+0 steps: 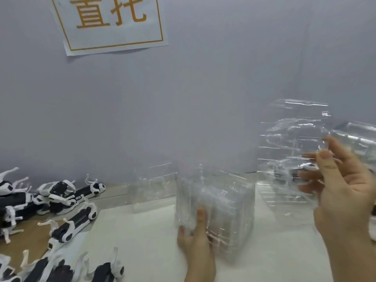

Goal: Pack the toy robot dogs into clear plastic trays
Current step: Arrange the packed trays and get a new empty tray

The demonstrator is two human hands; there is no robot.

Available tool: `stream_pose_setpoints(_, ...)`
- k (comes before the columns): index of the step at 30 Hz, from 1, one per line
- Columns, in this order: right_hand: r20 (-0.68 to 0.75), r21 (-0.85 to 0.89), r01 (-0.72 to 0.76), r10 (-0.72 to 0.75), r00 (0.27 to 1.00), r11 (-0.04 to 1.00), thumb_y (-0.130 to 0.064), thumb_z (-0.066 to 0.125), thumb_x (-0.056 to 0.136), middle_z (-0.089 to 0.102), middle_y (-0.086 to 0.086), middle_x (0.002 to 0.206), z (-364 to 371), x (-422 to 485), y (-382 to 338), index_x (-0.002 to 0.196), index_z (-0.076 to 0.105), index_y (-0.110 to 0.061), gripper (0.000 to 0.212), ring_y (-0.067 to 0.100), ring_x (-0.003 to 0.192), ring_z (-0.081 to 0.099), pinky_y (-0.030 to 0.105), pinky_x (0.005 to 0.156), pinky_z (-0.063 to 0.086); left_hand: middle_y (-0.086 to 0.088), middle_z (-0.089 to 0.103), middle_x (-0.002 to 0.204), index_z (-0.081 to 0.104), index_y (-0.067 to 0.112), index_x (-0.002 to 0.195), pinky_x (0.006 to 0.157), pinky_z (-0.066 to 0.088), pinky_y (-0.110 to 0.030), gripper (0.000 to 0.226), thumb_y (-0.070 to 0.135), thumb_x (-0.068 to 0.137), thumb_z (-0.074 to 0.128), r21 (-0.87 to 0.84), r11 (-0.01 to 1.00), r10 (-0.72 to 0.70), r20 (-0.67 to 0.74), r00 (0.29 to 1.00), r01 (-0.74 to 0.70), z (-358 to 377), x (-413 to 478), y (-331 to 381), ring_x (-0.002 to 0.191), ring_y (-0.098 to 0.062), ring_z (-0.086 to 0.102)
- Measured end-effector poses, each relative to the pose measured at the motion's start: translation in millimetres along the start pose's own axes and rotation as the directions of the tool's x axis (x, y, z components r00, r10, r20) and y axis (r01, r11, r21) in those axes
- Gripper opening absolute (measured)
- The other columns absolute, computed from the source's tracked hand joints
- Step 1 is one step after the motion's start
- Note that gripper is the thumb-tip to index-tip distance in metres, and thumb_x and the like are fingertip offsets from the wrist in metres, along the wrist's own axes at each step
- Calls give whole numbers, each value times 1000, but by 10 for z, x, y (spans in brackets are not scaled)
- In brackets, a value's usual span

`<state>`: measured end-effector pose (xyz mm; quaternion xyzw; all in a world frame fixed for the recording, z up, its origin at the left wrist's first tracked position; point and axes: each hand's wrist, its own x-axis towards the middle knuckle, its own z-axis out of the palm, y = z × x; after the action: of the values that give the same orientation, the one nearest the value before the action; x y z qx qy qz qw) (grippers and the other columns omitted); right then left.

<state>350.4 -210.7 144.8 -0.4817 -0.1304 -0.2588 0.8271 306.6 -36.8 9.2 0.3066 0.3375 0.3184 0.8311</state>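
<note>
A stack of clear plastic trays (221, 202) stands on the white table surface at the centre. My left hand (196, 243) grips the stack's near left side, thumb on the front. My right hand (343, 192) holds one clear tray (291, 151) lifted upright at the right, thumb on its near face and fingers behind it. Several black-and-white toy robot dogs (61, 202) lie in a loose pile at the left, some on their backs with white legs up.
A grey wall (183, 88) rises right behind the table, with a paper sign (109, 21) taped high on it. Another clear tray (152, 186) leans against the wall behind the stack. More clear plastic (358, 137) shows at the far right edge.
</note>
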Motion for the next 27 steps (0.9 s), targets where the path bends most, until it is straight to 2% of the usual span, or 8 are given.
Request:
stream_pose_setpoints(3, -20, -3, 1, -1, 1000, 1000, -20, 59, 96, 72, -8, 80, -37, 35, 13, 113, 66, -32, 21, 6, 51, 61, 17, 43, 47, -15, 39, 145, 1, 25, 154, 97, 39, -35, 131, 54, 55, 83, 254, 942, 249, -86, 965, -220, -32, -87, -6, 110, -24, 57)
stream_pose_setpoints(5, -33, 10, -4, 4, 999, 1000, -21, 58, 97, 71, -7, 81, -56, 47, 7, 118, 64, -29, 23, 7, 52, 61, 18, 43, 48, -15, 19, 158, 10, 26, 154, 114, 26, -43, 138, 73, 45, 81, 421, 802, 473, -14, 881, -424, -50, -196, -43, 141, -30, 31)
stream_pose_setpoints(9, -48, 31, -3, 5, 999, 1000, -29, 59, 94, 70, -5, 85, -77, 63, -34, 124, 61, -26, 30, 7, 53, 61, 18, 45, 49, -28, 13, 154, 36, 22, 138, 105, 21, -71, 116, 35, 40, 98, 648, 102, 776, 423, 468, -755, -112, -256, -350, 144, -40, 9)
stream_pose_setpoints(12, -33, 30, -17, 18, 999, 999, -33, 59, 93, 69, -2, 93, -81, 74, -50, 129, 59, -25, 37, 8, 54, 60, 25, 46, 51, -33, 7, 149, 31, 18, 143, 106, 11, -75, 117, 60, 49, 88, 575, -369, 604, 746, 282, -730, -96, -165, -488, 147, -35, -15)
stream_pose_setpoints(16, -24, 34, 4, -3, 1000, 999, -32, 58, 93, 66, -1, 92, -88, 103, -64, 134, 55, -18, 43, 6, 53, 60, 16, 45, 47, -37, 12, 148, 7, 22, 154, 108, 2, -55, 98, 69, 81, 50, 615, -510, 509, 779, 365, -602, 156, 26, -523, 145, -44, -16)
stream_pose_setpoints(19, 1, 38, 18, -18, 1000, 999, -38, 58, 86, 67, -3, 91, -89, 117, -84, 131, 56, -21, 48, 5, 52, 60, 16, 46, 47, -37, 15, 152, 10, 22, 152, 108, 0, -59, 106, 68, 75, 66, 687, -493, 452, 726, 518, -533, 432, 157, -541, 144, -48, -6)
stream_pose_setpoints(23, 28, 37, 48, -49, 998, 998, -40, 58, 84, 69, -4, 88, -105, 117, -109, 121, 59, -29, 39, 5, 53, 61, 16, 46, 48, -18, -58, 135, -33, 42, 143, 104, -15, -71, 91, 53, 98, 46, 718, -410, 285, 686, 669, -562, 657, 536, -507, 119, -29, -61)
stream_pose_setpoints(27, 19, 68, 55, -56, 998, 996, -38, 60, 84, 70, -4, 85, -53, 83, -100, 120, 61, -28, 37, 7, 54, 62, 17, 45, 48, -5, -69, 122, -57, 48, 116, 98, -12, -79, 86, 53, 102, 28, 683, -491, 148, 677, 721, -541, 747, 727, -364, 105, -27, -68)
